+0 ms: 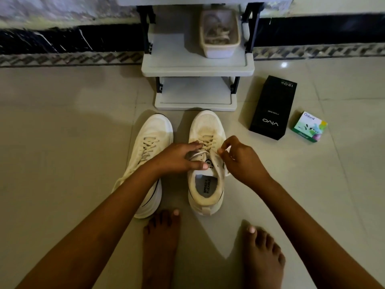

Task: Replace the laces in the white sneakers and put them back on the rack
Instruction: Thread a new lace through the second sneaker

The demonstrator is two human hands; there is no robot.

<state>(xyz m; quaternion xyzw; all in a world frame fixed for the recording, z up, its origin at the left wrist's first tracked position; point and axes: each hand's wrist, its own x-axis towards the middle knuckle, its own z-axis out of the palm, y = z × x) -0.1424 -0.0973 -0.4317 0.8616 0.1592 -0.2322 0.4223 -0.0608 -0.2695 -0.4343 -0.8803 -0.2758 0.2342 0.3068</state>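
Two white sneakers stand side by side on the tiled floor in front of the rack [198,68]. The left sneaker [149,155] is laced. On the right sneaker [206,184] my left hand [179,157] lies over the tongue and laces, thumb along the tongue, fingers curled on the lacing. My right hand [239,157] pinches the lace [198,154] at the shoe's right eyelets. A white lace strand runs between the two hands.
A beige tub [219,49] with old laces sits on the rack's upper shelf. A black Vivo box [270,109] and a small green Odonil box [310,127] lie on the floor to the right. My bare feet [160,247] are just behind the shoes.
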